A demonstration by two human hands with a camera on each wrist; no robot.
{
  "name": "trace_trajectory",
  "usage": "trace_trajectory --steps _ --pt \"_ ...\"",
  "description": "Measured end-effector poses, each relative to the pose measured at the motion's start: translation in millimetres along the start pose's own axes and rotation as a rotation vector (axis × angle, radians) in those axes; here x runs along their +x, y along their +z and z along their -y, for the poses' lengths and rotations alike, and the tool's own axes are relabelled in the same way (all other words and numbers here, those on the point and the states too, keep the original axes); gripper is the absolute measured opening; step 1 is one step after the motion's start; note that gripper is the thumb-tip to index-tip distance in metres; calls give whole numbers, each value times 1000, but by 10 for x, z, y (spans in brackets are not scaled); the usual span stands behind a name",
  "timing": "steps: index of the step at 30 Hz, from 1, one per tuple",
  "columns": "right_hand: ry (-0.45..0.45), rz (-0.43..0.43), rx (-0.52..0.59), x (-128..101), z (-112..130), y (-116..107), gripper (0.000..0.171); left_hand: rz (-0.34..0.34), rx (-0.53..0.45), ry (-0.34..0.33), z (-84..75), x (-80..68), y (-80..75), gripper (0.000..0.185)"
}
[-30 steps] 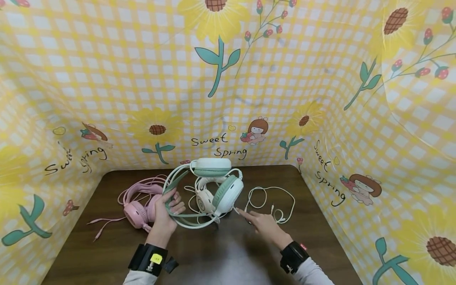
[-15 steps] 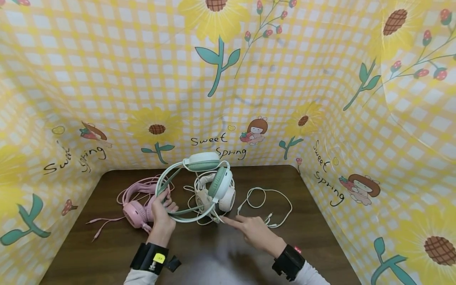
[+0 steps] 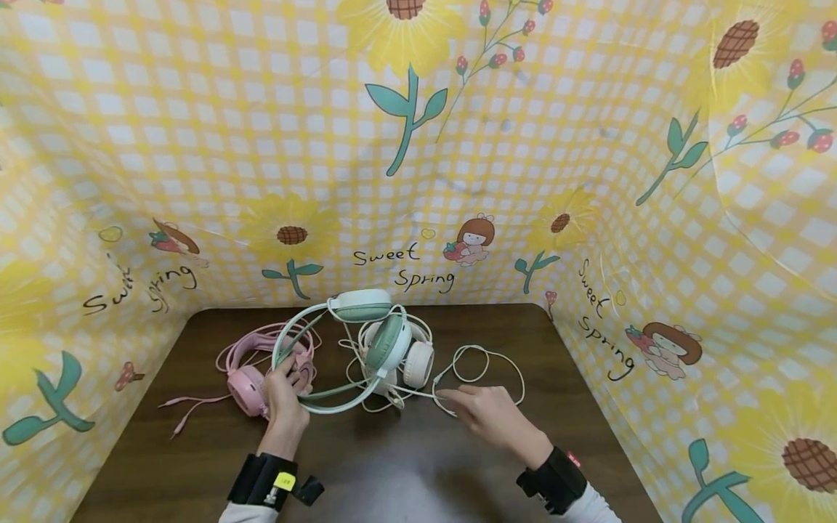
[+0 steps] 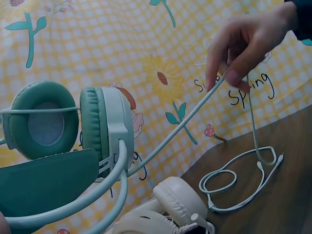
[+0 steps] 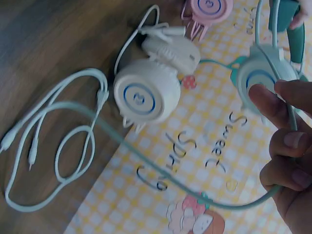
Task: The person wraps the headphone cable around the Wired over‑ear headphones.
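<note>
Above the table (image 3: 588, 436), left hand (image 3: 284, 392) grips green headset (image 3: 366, 327); right hand (image 3: 487, 414) pinches its cable (image 4: 180, 126).

Toward the surface's (image 3: 405, 465) far edge, one headset (image 3: 251, 370) lies left, a second headset (image 3: 408, 359) at the middle, and a coiled cable (image 3: 487, 363) just right of it.

Three headsets are on the table: one green (image 3: 366, 327), one cream (image 3: 415, 362), one pink (image 3: 251, 381).

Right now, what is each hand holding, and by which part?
The left hand grips the mint-green and white over-ear headphones by the headband. The right hand pinches their pale green cable partway along.
</note>
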State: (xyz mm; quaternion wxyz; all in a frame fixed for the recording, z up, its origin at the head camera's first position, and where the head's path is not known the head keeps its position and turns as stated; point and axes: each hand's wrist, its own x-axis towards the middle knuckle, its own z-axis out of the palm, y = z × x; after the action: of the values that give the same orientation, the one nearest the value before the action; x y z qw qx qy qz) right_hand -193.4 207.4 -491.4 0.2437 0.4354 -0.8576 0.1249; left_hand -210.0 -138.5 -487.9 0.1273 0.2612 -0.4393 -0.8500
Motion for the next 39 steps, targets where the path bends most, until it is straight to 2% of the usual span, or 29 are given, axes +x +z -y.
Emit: trace_trajectory --steps 11,14,17,21,23,26,29,32,35,39 --pt "100 -10 -60 -87 -139 -196 24 -32 40 -2 27 21 -54 20" --pt "76 -39 -85 -92 -152 -234 24 -51 43 2 50 33 -40 18" --pt "-1 -104 -80 -66 -153 -292 26 -58 49 -5 66 38 -24 21" --pt "-186 -252 -75 54 -132 -370 33 2 73 -2 88 23 -4 23" --pt "-276 -344 -103 146 -112 -395 34 53 85 -10 104 7 9 23" --pt "-351 -473 -149 285 -78 -415 26 111 94 -35 134 -11 40 24" --pt "-345 -566 -202 389 -49 -418 16 169 127 -52 161 -31 67 23" --pt "-289 -620 -231 462 -34 -405 23 229 150 -49 184 -49 92 22" --pt "-227 -626 -232 516 -30 -381 27 314 164 -49 205 -70 110 19" --pt "-187 -602 -215 564 -27 -344 27 413 200 -47 230 -104 129 15"
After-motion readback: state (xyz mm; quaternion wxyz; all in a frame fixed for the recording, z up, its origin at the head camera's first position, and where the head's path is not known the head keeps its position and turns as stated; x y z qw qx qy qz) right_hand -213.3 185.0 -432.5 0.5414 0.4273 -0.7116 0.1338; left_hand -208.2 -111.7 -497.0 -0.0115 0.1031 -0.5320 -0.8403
